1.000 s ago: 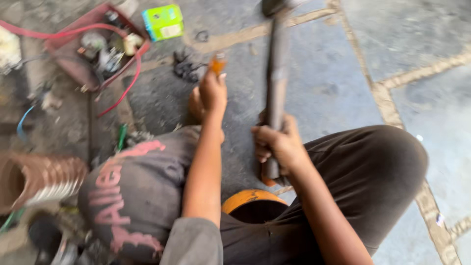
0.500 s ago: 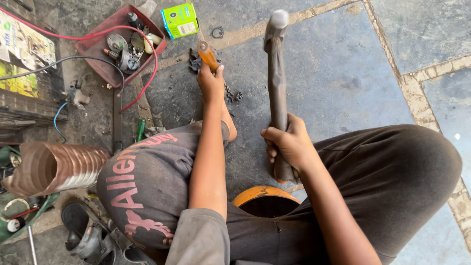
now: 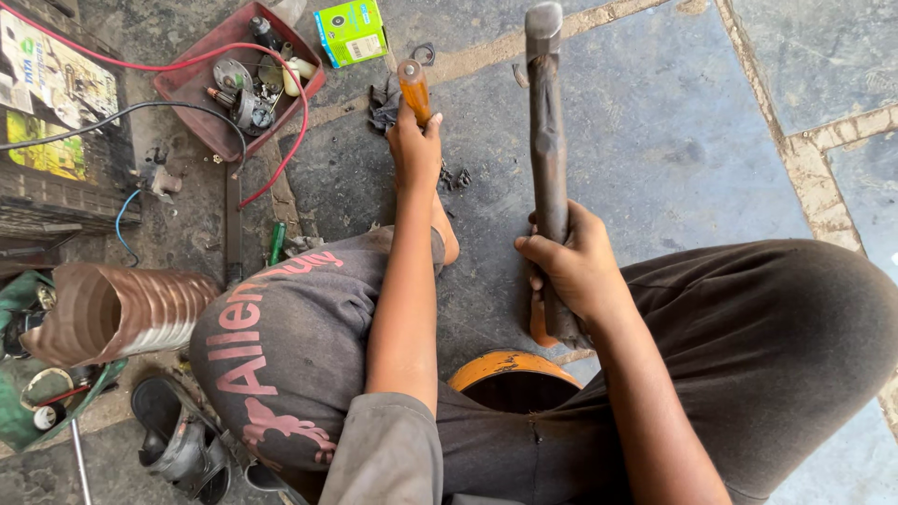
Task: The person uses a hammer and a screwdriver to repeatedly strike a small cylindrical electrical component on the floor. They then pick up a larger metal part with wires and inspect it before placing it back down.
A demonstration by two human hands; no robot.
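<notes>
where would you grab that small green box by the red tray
Grip the green box across its two long side walls, coming straight down from above. It lies flat on the floor with its top face clear; the red tray crowds its left side.

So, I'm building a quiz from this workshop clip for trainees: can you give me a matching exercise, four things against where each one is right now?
Things:
1. hammer
2. orange-handled tool
3. green box
4. red tray

Places:
A. gripped by the left hand, tip down on the floor
B. on the floor right of the tray, beyond both hands
C. gripped by the right hand, head pointing away
D. far left on the floor, holding small parts, a red wire looping over it

Pairs: 1-C, 2-A, 3-B, 4-D
</notes>
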